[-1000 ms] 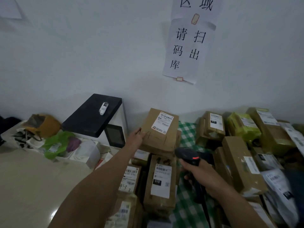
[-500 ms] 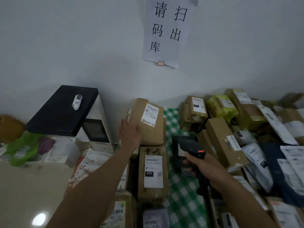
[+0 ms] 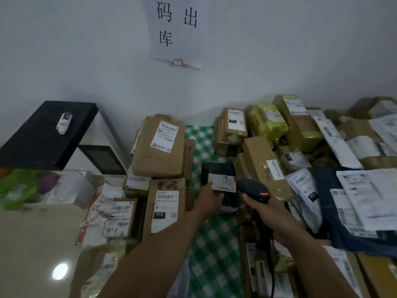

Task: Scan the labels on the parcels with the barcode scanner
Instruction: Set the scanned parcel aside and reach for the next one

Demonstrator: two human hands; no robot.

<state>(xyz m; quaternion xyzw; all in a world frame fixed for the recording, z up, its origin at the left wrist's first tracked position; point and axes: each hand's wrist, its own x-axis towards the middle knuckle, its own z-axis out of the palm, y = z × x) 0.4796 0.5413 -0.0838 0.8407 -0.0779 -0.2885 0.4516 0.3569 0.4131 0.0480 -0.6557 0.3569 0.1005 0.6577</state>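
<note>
My left hand (image 3: 209, 197) grips the left edge of a dark parcel (image 3: 217, 171) with a white label (image 3: 223, 183), lying on the green checked cloth (image 3: 202, 136). My right hand (image 3: 261, 208) grips the black barcode scanner (image 3: 254, 188), its head just right of that label. The brown box marked 4-1 (image 3: 159, 157) leans on the left stack, its label facing up. Below it lies another brown box (image 3: 165, 207) with a 010 label.
A black-topped machine (image 3: 47, 132) with a small white device (image 3: 63, 122) stands at the left. Brown, yellow and grey parcels (image 3: 300, 130) pile up on the right. A paper sign (image 3: 176, 29) hangs on the wall. Bags sit at the left edge.
My left hand let go of the 4-1 box, moved right and took hold of the dark parcel. The scanner stayed close beside that parcel. The camera tilted down.
</note>
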